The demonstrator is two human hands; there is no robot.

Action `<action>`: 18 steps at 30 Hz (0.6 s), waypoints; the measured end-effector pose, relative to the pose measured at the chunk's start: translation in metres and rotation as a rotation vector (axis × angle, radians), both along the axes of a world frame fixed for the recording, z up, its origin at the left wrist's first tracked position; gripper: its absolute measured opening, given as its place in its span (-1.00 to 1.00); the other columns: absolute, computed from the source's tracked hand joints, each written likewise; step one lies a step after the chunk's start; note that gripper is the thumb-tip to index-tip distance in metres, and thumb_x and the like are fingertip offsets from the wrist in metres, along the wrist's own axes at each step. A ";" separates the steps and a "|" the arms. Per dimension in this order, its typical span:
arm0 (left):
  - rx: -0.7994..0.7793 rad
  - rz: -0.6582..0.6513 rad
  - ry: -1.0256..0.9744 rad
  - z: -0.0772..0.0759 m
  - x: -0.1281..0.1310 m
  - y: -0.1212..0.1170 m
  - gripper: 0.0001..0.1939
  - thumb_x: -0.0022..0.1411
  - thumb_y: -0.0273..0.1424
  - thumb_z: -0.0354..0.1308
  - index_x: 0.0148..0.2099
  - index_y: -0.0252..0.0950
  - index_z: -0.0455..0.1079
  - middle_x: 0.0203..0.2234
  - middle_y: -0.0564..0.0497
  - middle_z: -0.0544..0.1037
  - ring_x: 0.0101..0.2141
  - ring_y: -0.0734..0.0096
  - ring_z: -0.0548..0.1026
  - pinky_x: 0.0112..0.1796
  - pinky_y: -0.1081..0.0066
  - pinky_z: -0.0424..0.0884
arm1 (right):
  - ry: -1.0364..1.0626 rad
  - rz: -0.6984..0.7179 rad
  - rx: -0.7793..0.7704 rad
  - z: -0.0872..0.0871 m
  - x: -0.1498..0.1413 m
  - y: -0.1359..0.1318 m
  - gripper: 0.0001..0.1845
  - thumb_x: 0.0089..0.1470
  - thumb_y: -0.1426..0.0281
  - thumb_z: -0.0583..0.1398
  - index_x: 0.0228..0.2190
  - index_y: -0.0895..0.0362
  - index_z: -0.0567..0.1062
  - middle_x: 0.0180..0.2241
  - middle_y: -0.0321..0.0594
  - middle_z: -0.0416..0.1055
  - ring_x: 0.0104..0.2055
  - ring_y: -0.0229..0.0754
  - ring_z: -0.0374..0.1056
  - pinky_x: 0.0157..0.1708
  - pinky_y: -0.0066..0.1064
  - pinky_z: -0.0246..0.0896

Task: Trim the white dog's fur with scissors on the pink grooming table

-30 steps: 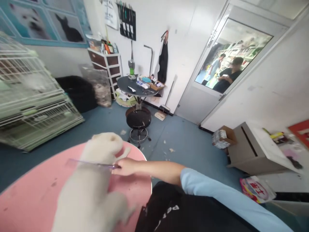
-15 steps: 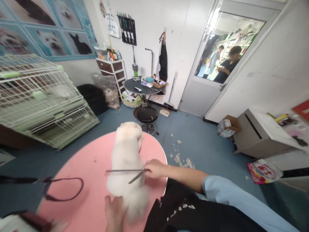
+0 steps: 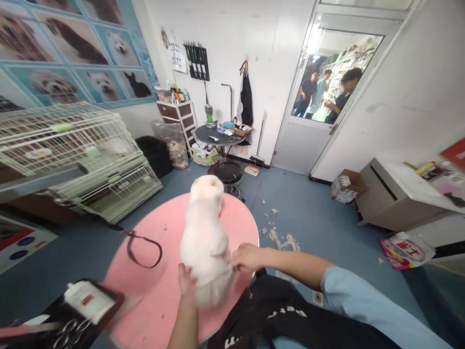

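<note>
A white, short-clipped dog (image 3: 205, 232) faces away from me on a round pink grooming table (image 3: 152, 291). My left hand (image 3: 187, 281) lies against the dog's left hip with its fingers spread. Close by the dog's right flank, my right hand (image 3: 247, 258) is closed. Only a small dark bit shows at its fingers; the comb and the dark blade seen there earlier are otherwise hidden or blurred. A dark leash loop (image 3: 145, 249) hangs over the left part of the table.
At the lower left, a tray holds scissors (image 3: 72, 332) and a white bottle (image 3: 89, 301). Wire cages (image 3: 119, 184) stand left. Ahead are a black stool (image 3: 227, 172) and a dark round table (image 3: 218, 138). Clipped fur (image 3: 283, 240) lies on the floor. People stand beyond the door (image 3: 301, 140).
The comb and dark blade, held across the dog's back earlier, have left that spot with my right hand, now at the dog's right side. My left hand has moved up the hip. The view has shifted left.
</note>
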State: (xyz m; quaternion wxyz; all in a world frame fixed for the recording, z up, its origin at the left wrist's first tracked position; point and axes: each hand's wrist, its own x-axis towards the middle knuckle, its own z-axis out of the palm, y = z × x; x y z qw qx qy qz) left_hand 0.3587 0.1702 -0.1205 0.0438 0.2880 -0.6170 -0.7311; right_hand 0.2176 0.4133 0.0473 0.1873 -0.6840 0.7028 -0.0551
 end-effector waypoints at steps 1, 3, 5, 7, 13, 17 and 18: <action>0.163 0.048 0.040 0.000 0.001 -0.001 -0.17 0.09 0.34 -0.30 -0.12 -0.12 0.52 -0.38 -0.11 0.64 -0.08 -0.07 0.61 0.03 -0.11 0.50 | -0.017 0.091 0.033 -0.002 0.006 0.005 -0.90 0.09 0.40 0.24 -0.32 0.04 0.58 -0.28 -0.28 0.58 -0.24 -0.20 0.43 -0.27 -0.42 0.16; 0.546 0.188 0.120 0.002 0.001 -0.001 -0.38 0.16 0.20 -0.11 -0.24 -0.15 0.54 -0.45 -0.08 0.63 -0.10 -0.03 0.62 0.03 -0.06 0.50 | -0.033 0.136 0.043 -0.003 0.011 0.011 -0.88 0.08 0.39 0.24 -0.30 0.04 0.58 -0.28 -0.28 0.58 -0.25 -0.19 0.43 -0.29 -0.41 0.16; 0.795 0.255 0.170 0.009 0.001 0.001 -0.44 0.30 0.05 -0.14 -0.26 -0.20 0.56 -0.45 -0.11 0.64 -0.12 -0.01 0.63 0.02 -0.04 0.50 | 0.009 -0.031 -0.027 0.001 0.003 0.007 -0.82 0.13 0.43 0.19 -0.24 0.08 0.58 -0.26 -0.24 0.58 -0.23 -0.19 0.43 -0.26 -0.41 0.18; 0.957 0.297 0.174 0.017 0.000 0.003 -0.40 0.39 -0.04 -0.22 -0.25 -0.26 0.57 -0.45 -0.14 0.64 -0.17 0.01 0.64 0.00 -0.04 0.51 | 0.075 -0.210 -0.076 0.009 -0.009 -0.001 -0.79 0.19 0.46 0.13 -0.23 0.12 0.57 -0.22 -0.16 0.58 -0.21 -0.18 0.44 -0.25 -0.40 0.19; 1.067 0.401 0.152 0.050 -0.004 0.019 -0.36 0.41 -0.02 -0.23 -0.13 -0.37 0.54 -0.40 -0.21 0.65 -0.26 0.03 0.65 0.00 0.00 0.50 | -0.024 -0.011 0.110 0.027 0.011 0.028 -0.90 0.12 0.42 0.20 -0.35 0.11 0.55 -0.31 -0.19 0.57 -0.28 -0.18 0.43 -0.29 -0.40 0.17; 1.083 0.423 0.174 0.060 -0.005 0.033 -0.34 0.42 0.00 -0.22 0.18 -0.39 0.41 -0.26 -0.19 0.66 -0.08 0.08 0.61 0.12 0.08 0.42 | -0.094 0.125 0.098 0.035 0.041 0.063 -0.84 0.15 0.43 0.15 -0.35 0.12 0.55 -0.32 -0.14 0.56 -0.30 -0.16 0.41 -0.25 -0.36 0.17; 1.073 0.428 0.171 0.060 -0.004 0.034 -0.30 0.42 0.02 -0.25 0.21 -0.42 0.38 -0.23 -0.21 0.66 -0.04 0.08 0.60 0.14 0.09 0.40 | -0.123 0.183 0.088 0.036 0.043 0.064 -0.84 0.14 0.44 0.14 -0.36 0.11 0.55 -0.33 -0.14 0.55 -0.30 -0.16 0.40 -0.25 -0.35 0.17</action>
